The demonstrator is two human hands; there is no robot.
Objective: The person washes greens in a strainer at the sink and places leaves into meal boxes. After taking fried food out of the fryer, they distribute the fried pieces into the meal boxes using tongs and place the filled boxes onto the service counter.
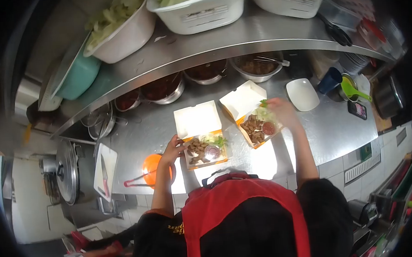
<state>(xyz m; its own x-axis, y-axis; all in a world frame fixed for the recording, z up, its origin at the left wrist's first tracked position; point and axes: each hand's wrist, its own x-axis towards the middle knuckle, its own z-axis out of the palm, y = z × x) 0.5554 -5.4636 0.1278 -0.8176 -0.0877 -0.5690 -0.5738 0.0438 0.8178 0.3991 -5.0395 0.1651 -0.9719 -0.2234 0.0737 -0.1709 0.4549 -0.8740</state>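
Observation:
Two open takeaway boxes stand side by side on the steel counter, lids folded back. The left takeaway box (198, 120) holds browned meat pieces (197, 150), pale greens, a leafy herb sprig and a small sauce cup (212, 152). My left hand (172, 150) is closed at its left edge. Similar meat and greens fill the right takeaway box (242, 100), with a cup of red sauce (268, 128) among them. My right hand (282, 111) reaches over this box's far right corner, fingers pinched at a green herb sprig (263, 103).
Metal bowls (257, 66) of food line the back under a shelf holding tubs of cut greens (200, 12). At left are an orange bowl (152, 171) with red-handled tongs and a knife on a board (111, 156). A white plate (302, 95) and phone (357, 110) lie right. Another person's arm (98, 253) shows lower left.

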